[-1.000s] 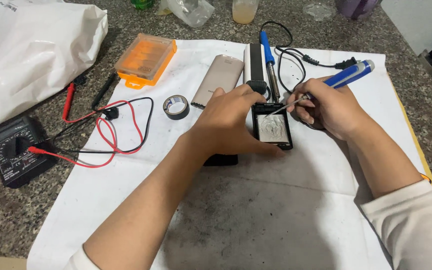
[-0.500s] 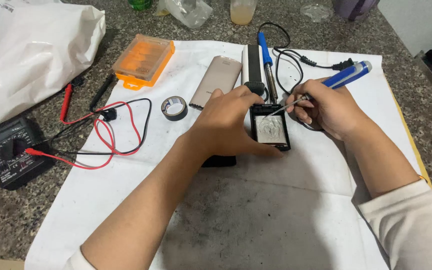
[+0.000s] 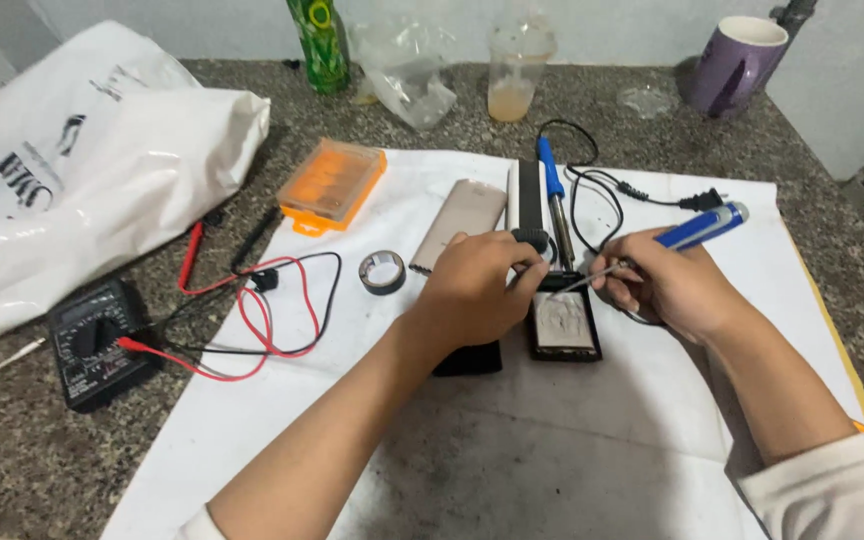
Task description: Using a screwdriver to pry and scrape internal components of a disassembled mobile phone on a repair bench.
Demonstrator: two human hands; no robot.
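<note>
A white paper sheet (image 3: 282,420) covers the speckled stone counter (image 3: 12,470). On the sheet's left part lie a roll of dark tape (image 3: 381,272), an orange parts box (image 3: 331,185) and red and black test leads (image 3: 252,320) running to a black multimeter (image 3: 92,343) on the bare stone. A gold phone back cover (image 3: 460,224) lies just beside the left hand (image 3: 472,290). A blue-handled soldering iron (image 3: 552,195) rests behind the hands, its black cord (image 3: 642,190) looping to the right. A dark flat piece (image 3: 469,358) sits partly hidden under the left wrist.

The opened phone body (image 3: 564,325) lies on the sheet between the two hands, black-framed, with a pale grey inner face. Its upper end is covered by the left hand's fingers. The left hand is curled, pressing on that upper end beside a small black object; what it pinches cannot be told. The right hand (image 3: 667,290) grasps a blue-handled screwdriver (image 3: 697,229), its thin shaft angled down to the phone's top edge.

At the back stand a green bottle (image 3: 319,45), a crumpled clear bag (image 3: 407,75), a clear plastic cup (image 3: 517,65) with yellowish liquid and a purple mug (image 3: 730,65). A large white plastic bag (image 3: 82,170) with black lettering lies far left.
</note>
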